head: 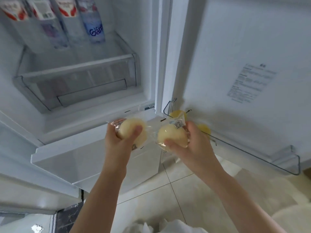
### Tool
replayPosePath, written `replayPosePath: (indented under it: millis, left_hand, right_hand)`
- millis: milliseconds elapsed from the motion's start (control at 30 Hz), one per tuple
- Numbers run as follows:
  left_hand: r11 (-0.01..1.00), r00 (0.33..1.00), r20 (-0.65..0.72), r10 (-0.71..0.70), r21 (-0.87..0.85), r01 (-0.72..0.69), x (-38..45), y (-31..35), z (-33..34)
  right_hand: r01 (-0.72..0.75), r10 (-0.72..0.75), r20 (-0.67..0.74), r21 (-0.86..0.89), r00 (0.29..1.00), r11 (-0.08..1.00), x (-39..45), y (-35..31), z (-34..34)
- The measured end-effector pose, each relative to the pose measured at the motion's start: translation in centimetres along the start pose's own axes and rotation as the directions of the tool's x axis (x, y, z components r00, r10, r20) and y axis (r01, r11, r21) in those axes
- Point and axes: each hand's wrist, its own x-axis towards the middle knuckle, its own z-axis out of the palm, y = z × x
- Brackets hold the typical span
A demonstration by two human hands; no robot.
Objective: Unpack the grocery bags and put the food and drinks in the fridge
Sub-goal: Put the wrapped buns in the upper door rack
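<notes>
Head view: you hold two pale round buns, each sealed in clear plastic wrap, side by side in front of the open fridge. Your left hand [123,137] curls round the left bun [130,130], thumb pressed across its front and fingers wrapped behind. Your right hand [193,143] grips the right bun [171,136] the same way, thumb low on its front; a small printed label sits on the wrap at its top. The two buns are near each other but whether the wraps touch cannot be told.

Just behind the right bun, two yellow round items [204,129] lie in the lower door shelf [277,163], a clear rail on the inside of the right door; a printed sticker [249,83] is higher on that door panel. On the left door, bottles and cartons [94,26] stand in an upper rack, above a clear door bin [75,78]. Below your forearms lie a pale tiled floor [176,190] and, at the bottom edge, a white bag [151,227].
</notes>
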Motion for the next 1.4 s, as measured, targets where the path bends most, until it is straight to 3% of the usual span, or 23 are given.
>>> replayPosePath:
  millis: [267, 633, 767, 1000, 1267, 1400]
  left_hand:
    - [0.989, 0.976, 0.158, 0.150, -0.013, -0.150, 5.0, 5.2, -0.2]
    - [0.886, 0.829, 0.311, 0.464, -0.161, -0.436, 5.9, 15.1, 2.7]
    - [0.787, 0.728, 0.297, 0.617, -0.216, -0.579, 5.1, 18.0, 4.3]
    - [0.666, 0.648, 0.182, 0.739, -0.334, -0.667, 4.9, 23.3, 6.3]
    - [0.552, 0.550, 0.115, 0.827, -0.353, -0.755, 3.9, 27.5, 10.3]
    - [0.541, 0.500, 0.207, 0.841, -0.364, -0.759, 3.7, 29.2, 12.9]
  right_hand:
    - [0.009, -0.002, -0.250, 0.026, 0.968, 1.000, 0.8, -4.5, 0.4]
    - [0.158, -0.137, -0.500, 0.001, 0.855, 0.987, 1.2, -12.5, -2.6]
    - [0.266, -0.246, -0.545, -0.044, 0.801, 0.963, 1.0, -15.7, -4.2]
    - [0.384, -0.418, -0.605, -0.194, 0.678, 0.903, 1.7, -20.4, -8.0]
    - [0.310, -0.515, -0.690, -0.412, 0.509, 0.857, 4.7, -22.7, -13.7]
    - [0.245, -0.454, -0.717, -0.383, 0.529, 0.891, 6.4, -22.3, -16.2]
